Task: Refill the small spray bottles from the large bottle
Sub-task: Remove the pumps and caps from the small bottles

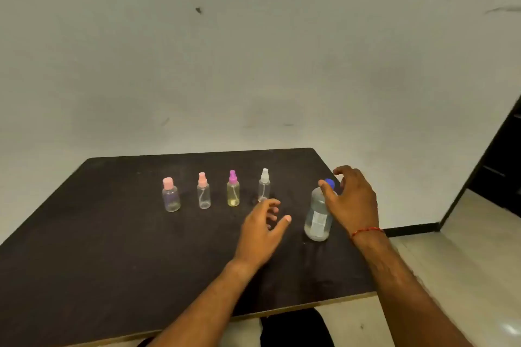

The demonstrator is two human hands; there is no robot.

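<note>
Several small clear bottles stand in a row on the dark table (112,248): one with a flat pink cap (170,195), one with a pink sprayer (203,191), a yellowish one with a purple sprayer (233,189), and one with a white sprayer (264,184). To their right stands the large clear bottle (318,218), upright, with a blue cap and a white label. My right hand (352,200) hovers beside its top with fingers spread, thumb near the cap. My left hand (262,227) is open just in front of the white-sprayer bottle, holding nothing.
A pale wall rises behind the table. The table's right edge runs close to the large bottle, with light floor (451,262) beyond it. A dark door or cabinet (501,166) stands at the far right. Dark clothing shows below the front edge.
</note>
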